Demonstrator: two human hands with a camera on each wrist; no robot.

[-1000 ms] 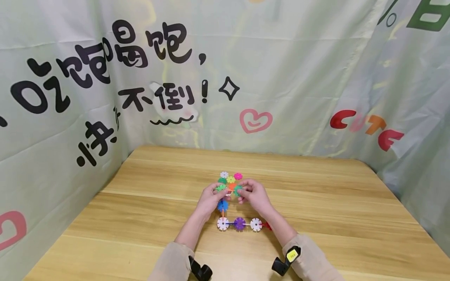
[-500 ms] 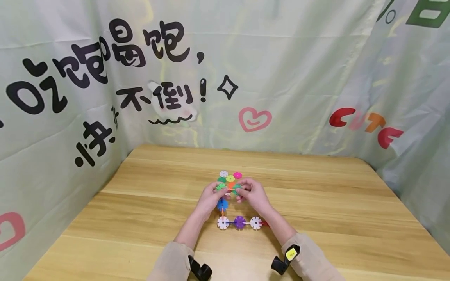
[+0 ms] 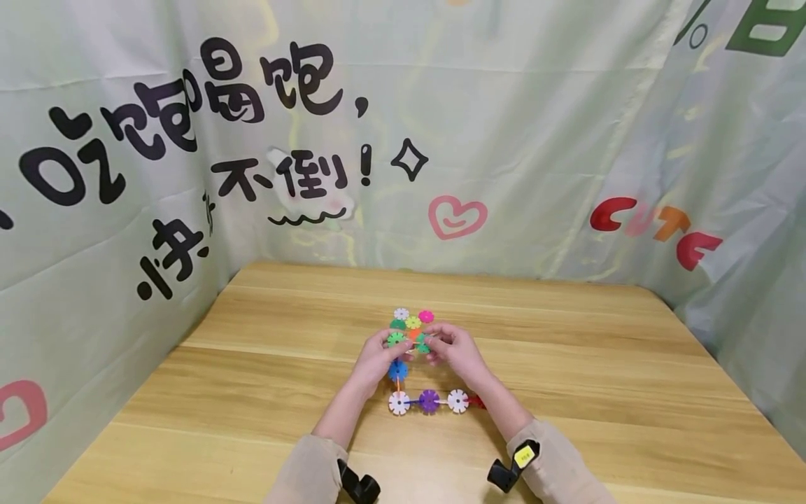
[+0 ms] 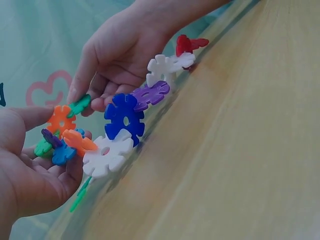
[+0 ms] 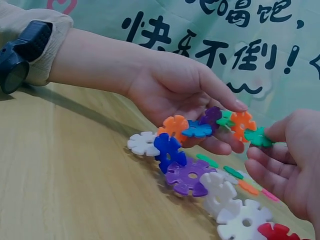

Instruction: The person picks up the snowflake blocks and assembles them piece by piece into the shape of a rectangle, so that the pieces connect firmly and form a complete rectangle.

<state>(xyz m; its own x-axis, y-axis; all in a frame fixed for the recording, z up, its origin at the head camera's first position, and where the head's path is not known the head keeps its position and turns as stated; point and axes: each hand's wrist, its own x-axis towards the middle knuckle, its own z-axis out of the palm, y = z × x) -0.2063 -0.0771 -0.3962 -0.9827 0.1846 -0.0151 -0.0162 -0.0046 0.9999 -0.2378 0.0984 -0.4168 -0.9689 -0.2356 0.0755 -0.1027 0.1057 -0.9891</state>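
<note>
My left hand (image 3: pixel 376 360) grips one end of a chain of flower-shaped interlocking discs. Its thumb touches an orange disc (image 5: pixel 242 126). Between the thumb and fingers of my right hand (image 3: pixel 456 353) a green disc (image 5: pixel 258 137) is pinched, meeting the edge of that orange one; how deep they slot together I cannot tell. From my left hand the chain runs through a light blue disc (image 5: pixel 197 128), another orange, a white, a dark blue disc (image 4: pixel 124 120) and a purple disc (image 3: pixel 429 401). White discs follow, ending in a red disc (image 4: pixel 185 45) under my right forearm.
Loose discs lie on the wooden table (image 3: pixel 585 364) just beyond my hands, among them a pink disc (image 3: pixel 426 316), a yellow disc (image 3: pixel 413 322) and a white disc (image 3: pixel 401 313). Printed cloth (image 3: pixel 516 140) hangs round the back and sides.
The green disc in my right hand has turned and shifted slightly left against the orange one. Both hands stay nearly in place, and the rest of the chain has hardly moved.
</note>
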